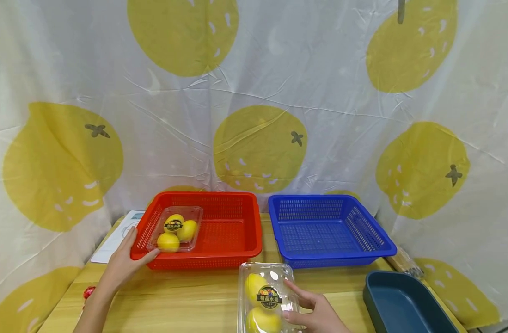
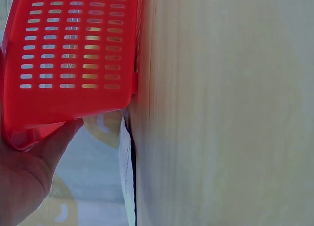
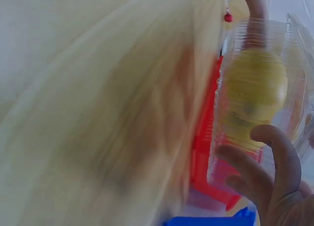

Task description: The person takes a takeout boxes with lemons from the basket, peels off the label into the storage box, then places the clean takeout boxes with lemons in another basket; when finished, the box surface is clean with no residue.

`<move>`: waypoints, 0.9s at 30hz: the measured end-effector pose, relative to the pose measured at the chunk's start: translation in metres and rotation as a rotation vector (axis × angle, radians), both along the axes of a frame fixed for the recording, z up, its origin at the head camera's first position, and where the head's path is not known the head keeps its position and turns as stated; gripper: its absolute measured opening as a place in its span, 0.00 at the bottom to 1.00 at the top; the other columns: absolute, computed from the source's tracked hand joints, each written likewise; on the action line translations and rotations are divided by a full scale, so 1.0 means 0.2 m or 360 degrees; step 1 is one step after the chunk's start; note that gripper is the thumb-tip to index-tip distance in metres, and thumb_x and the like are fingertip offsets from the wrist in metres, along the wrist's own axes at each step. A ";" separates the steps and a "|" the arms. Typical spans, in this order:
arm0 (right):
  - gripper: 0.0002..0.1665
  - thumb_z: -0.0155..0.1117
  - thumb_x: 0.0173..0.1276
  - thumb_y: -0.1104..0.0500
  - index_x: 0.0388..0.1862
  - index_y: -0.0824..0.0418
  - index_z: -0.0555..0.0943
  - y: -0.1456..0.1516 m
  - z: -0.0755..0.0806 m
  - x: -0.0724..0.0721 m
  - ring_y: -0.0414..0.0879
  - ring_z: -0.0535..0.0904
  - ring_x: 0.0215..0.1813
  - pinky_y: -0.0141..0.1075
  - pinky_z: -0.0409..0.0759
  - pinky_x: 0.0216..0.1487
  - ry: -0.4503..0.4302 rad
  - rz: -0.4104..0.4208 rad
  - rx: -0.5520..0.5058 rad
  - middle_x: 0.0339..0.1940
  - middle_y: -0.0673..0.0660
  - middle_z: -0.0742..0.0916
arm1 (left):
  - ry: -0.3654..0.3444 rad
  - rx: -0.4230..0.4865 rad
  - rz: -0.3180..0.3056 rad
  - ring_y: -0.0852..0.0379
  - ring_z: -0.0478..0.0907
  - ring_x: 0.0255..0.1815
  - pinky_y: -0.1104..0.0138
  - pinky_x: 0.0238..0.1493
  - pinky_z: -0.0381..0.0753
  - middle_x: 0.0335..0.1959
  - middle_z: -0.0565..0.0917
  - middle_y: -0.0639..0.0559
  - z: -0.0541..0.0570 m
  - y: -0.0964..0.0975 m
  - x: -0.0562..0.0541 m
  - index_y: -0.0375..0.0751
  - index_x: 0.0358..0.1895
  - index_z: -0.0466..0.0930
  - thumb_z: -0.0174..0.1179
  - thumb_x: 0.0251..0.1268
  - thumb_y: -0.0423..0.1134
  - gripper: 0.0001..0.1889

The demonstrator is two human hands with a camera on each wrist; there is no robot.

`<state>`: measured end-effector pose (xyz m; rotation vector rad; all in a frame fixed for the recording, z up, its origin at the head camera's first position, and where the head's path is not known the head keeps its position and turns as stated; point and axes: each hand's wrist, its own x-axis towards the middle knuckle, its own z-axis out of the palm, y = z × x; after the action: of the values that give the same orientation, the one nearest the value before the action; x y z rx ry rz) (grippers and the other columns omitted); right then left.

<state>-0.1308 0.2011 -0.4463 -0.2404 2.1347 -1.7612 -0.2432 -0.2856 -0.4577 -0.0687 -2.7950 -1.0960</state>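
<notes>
My left hand [image 1: 126, 259] grips the near left corner of a red plastic basket [image 1: 230, 236]. Its thumb lies under the basket's rim in the left wrist view, while the other fingers are mostly hidden there. Inside that basket, on the left, is a clear lidded fruit box [image 1: 197, 217] with three yellow fruits and a black label. My right hand [image 1: 318, 312] holds a second clear fruit box [image 1: 268, 298] by its right side, in front of the baskets. Yellow fruit [image 3: 255, 83] shows through its ribbed wall in the right wrist view, with curled fingers against the plastic.
A blue basket [image 1: 320, 236] stands right of the red one. A dark teal tray [image 1: 407, 305] is at the near right, with a wrapped bundle [image 1: 405, 263] behind it. White papers [image 1: 116, 240] lie left of the red basket. A fruit-print curtain [image 1: 254, 92] hangs behind.
</notes>
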 end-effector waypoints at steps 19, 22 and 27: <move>0.42 0.70 0.63 0.53 0.73 0.62 0.66 0.03 -0.14 -0.03 0.74 0.74 0.62 0.36 0.85 0.49 0.0234 0.0043 0.0134 0.64 0.79 0.73 | 0.0032 -0.0005 0.0004 0.24 0.45 0.75 0.28 0.63 0.57 0.78 0.41 0.29 -0.01 0.00 -0.01 0.31 0.77 0.35 0.60 0.62 0.59 0.55; 0.41 0.69 0.64 0.54 0.73 0.64 0.66 0.04 -0.15 -0.04 0.74 0.74 0.61 0.35 0.85 0.49 0.0237 0.0057 0.0116 0.65 0.80 0.71 | 0.0028 -0.0012 0.0010 0.23 0.46 0.74 0.28 0.63 0.57 0.78 0.41 0.28 -0.01 0.01 0.00 0.31 0.77 0.36 0.60 0.62 0.60 0.55; 0.40 0.68 0.65 0.54 0.73 0.64 0.65 0.04 -0.16 -0.05 0.76 0.73 0.61 0.38 0.85 0.49 0.0259 0.0082 0.0161 0.66 0.80 0.70 | 0.0022 -0.0025 0.0018 0.23 0.46 0.74 0.29 0.64 0.57 0.78 0.42 0.28 0.00 0.01 0.00 0.30 0.77 0.36 0.60 0.62 0.60 0.55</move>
<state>-0.1406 0.2096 -0.4775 -0.4207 2.3015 -1.6499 -0.2433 -0.2841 -0.4584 -0.0621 -2.7885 -1.0667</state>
